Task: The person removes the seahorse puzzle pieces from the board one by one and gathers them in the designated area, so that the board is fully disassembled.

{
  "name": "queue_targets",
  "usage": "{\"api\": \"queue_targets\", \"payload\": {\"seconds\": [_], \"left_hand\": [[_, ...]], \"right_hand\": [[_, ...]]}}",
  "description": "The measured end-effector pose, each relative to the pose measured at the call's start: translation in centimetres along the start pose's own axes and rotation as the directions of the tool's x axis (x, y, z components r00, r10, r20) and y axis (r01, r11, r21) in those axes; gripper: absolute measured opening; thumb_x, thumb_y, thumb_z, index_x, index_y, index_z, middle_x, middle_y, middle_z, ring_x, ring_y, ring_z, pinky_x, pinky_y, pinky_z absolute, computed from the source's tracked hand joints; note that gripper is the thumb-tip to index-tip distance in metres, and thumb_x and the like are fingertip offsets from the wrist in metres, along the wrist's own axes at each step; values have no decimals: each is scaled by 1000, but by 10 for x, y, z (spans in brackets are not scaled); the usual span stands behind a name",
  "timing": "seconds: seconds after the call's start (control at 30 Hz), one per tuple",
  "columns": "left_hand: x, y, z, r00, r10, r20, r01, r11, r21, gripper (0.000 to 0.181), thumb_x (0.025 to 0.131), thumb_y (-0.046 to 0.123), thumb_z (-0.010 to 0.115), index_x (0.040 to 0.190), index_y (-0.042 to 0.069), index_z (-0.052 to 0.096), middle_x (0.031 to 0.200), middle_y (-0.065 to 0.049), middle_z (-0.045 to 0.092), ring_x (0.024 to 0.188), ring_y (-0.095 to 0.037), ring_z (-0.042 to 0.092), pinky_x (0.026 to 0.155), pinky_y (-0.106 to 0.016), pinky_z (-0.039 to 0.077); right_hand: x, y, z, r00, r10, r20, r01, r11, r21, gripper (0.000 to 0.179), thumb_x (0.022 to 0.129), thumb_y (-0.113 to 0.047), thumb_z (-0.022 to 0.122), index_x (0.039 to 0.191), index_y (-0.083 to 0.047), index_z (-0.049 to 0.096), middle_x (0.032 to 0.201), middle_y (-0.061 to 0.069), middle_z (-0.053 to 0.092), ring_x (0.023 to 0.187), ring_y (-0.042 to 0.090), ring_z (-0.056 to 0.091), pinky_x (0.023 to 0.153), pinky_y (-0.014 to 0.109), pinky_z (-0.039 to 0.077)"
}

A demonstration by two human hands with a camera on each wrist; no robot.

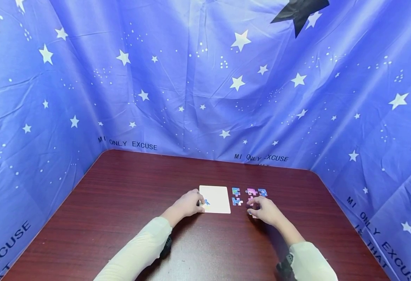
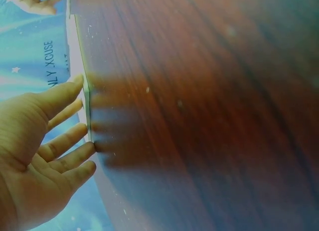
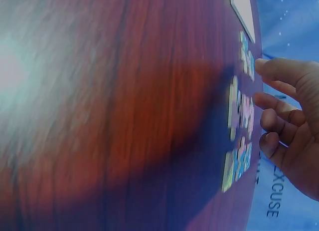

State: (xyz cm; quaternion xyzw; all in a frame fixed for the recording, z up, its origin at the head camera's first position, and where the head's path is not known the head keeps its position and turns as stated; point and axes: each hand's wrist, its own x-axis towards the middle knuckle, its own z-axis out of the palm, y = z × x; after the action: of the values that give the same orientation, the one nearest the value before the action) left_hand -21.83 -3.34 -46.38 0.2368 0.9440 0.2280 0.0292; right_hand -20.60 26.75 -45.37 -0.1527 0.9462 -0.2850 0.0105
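A square white puzzle board (image 1: 219, 200) lies flat on the table, with a blue puzzle piece (image 1: 207, 202) on its lower left part. My left hand (image 1: 188, 203) rests at the board's left edge, fingers spread and fairly straight, thumb and fingertips touching that edge in the left wrist view. To the right of the board lie several colourful jigsaw pieces (image 1: 236, 201) in short columns. Over the rightmost ones hovers my right hand (image 1: 266, 212), thumb and index apart, the other fingers loosely bent, nothing held. It hides some pink pieces (image 1: 251, 191) in part.
The dark red wood table (image 1: 138, 175) has rounded far corners. A blue curtain (image 1: 191, 78) printed with white stars and black lettering hangs behind it and at both sides. Each wrist carries a dark device (image 1: 285, 267) by the sleeve.
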Motion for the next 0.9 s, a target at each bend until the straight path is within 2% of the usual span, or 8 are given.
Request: {"api": "queue_targets", "payload": {"seconds": [0.13,0.37,0.53,0.7,0.9], "left_hand": [[0,0,-1,1000,13,-3,-13,1000,4,22,77,26,75,92,10,71,93,-1,56,83,-14,52,79,-30,47],[1,-3,2,1000,25,-5,-25,999,40,22,78,29,74,93,12,71,93,0,56,85,-13,53,80,-30,48],[0,-3,2,1000,26,-6,-26,999,36,22,78,28,74,92,12,71,94,0,56,85,-13,53,80,-30,48],[-1,-3,1,1000,29,-10,-29,999,36,21,78,27,75,92,11,70,93,0,56,82,-13,52,78,-29,47],[0,-2,0,999,38,-16,-37,999,33,22,77,27,75,92,11,71,91,0,56,79,-12,51,75,-29,47]], "right_hand": [[7,-11,5,1000,-8,21,7,999,54,22,80,-9,69,100,0,66,79,6,59,51,8,51,48,22,46],[20,-29,19,998,-67,1,67,997,-30,21,78,-15,72,97,-6,69,80,-1,62,73,9,52,66,24,44],[26,-38,28,994,-107,14,107,994,-17,19,79,-15,70,96,-6,69,78,-1,59,70,8,51,64,23,43],[32,-49,39,995,-101,14,101,995,0,19,80,-17,70,96,-7,69,78,-1,59,67,6,48,62,21,41],[39,-64,52,992,-122,13,121,992,37,18,79,-16,70,94,-6,70,79,1,60,70,10,51,64,23,43]]}}
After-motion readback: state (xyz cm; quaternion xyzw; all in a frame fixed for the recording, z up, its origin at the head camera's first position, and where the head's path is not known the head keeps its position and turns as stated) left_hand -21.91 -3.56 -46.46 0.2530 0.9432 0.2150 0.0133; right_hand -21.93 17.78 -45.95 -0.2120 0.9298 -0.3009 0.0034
